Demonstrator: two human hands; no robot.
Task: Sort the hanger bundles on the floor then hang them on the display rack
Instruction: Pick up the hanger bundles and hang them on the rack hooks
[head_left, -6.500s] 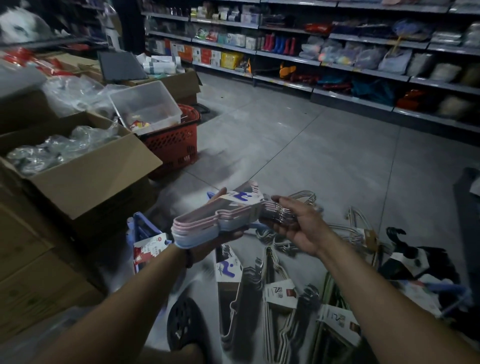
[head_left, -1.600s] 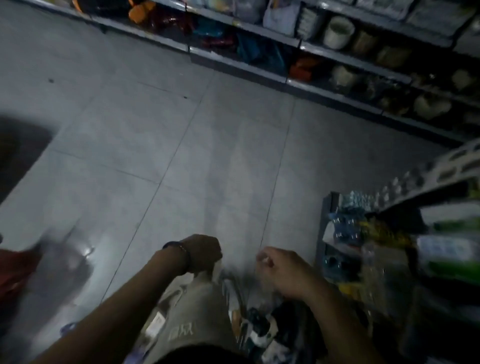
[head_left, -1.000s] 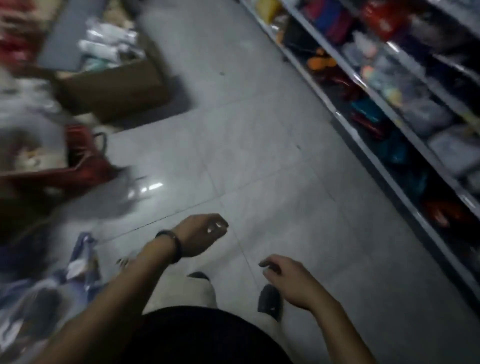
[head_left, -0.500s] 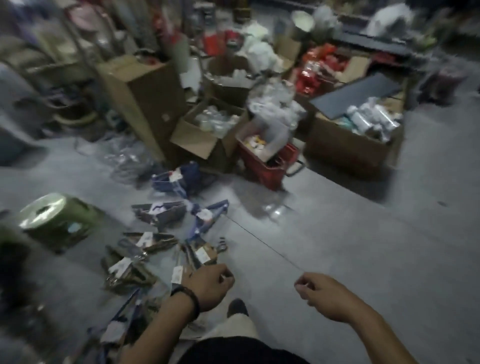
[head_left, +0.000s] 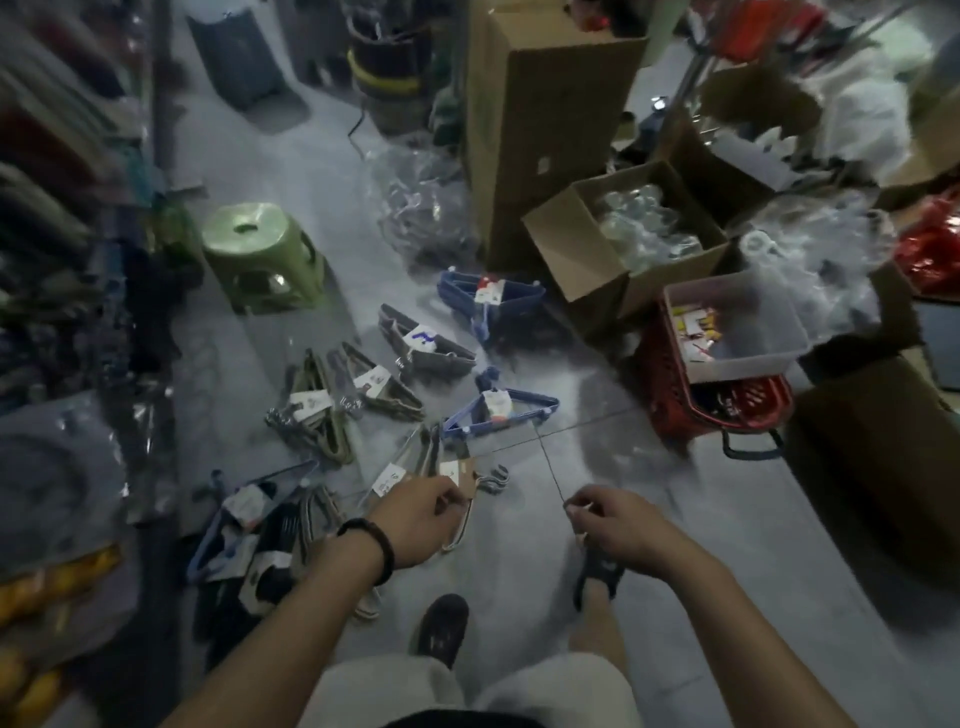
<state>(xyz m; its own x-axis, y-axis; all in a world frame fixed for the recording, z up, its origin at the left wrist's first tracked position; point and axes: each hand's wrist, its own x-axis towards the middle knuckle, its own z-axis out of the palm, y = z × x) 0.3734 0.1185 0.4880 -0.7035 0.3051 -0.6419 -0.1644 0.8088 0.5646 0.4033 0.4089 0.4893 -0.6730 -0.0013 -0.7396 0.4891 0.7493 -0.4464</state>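
A: Where are the hanger bundles?

B: Spread on the grey tiled floor (head_left: 675, 493) ahead of the person's feet. 2 blue bundles lie to the right: one (head_left: 488, 299) by the open carton (head_left: 587, 260), one (head_left: 498, 413) nearer, beside the red basket (head_left: 670, 384). Each is a flat triangular stack with a white card round its middle.

A: And the others?

B: A grey bundle (head_left: 426, 345) with a white label marked in blue sits between the 2 blue ones. Left of it lie an olive bundle (head_left: 317, 413) and a darker one (head_left: 382, 387), both with pale cards and metal hooks bunched at one end. A dark bundle (head_left: 249, 535) lies nearest, at lower left, partly blurred.

A: What are the hands doing?

B: The left hand (head_left: 415, 519), a dark band on its wrist, is curled loosely over a pale bundle (head_left: 415, 467); whether it grips anything cannot be told. The right hand (head_left: 613, 525) is also half-closed, fingers pinched together, and nothing clear shows in it.

A: Anything else close by?

B: A green stool (head_left: 260, 254) stands left of the bundles, a tall carton (head_left: 540, 124) behind them, and a clear tub (head_left: 737, 327) rests on the red basket.
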